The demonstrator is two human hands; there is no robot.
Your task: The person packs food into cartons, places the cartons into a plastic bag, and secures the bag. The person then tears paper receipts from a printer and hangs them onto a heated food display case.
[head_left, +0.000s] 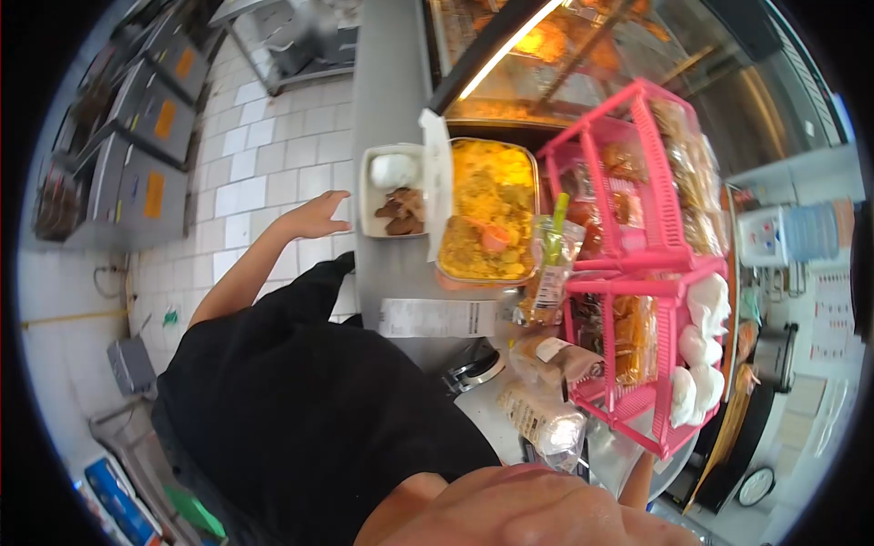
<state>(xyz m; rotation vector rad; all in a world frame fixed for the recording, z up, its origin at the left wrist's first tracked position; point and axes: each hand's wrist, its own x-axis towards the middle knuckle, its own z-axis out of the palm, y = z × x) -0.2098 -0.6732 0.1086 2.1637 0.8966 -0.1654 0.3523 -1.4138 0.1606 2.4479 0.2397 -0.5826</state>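
My left hand reaches out beside the edge of the steel counter, thumb and fingers apart and nothing in it. Just past its fingertips sits an open white takeaway box, holding a rounded white mound and brown pieces that look like meat. A white upright panel, perhaps the box's lid, stands between it and a large tray of yellow rice. An orange cup or scoop rests in the rice. Of my right arm only a strip of skin shows below the pink basket; that hand is hidden.
A printed receipt lies on the counter. Pink stacked baskets hold packaged food, with white wrapped bundles alongside. Clear bagged items lie near a black device. A lit glass display case borders the counter.
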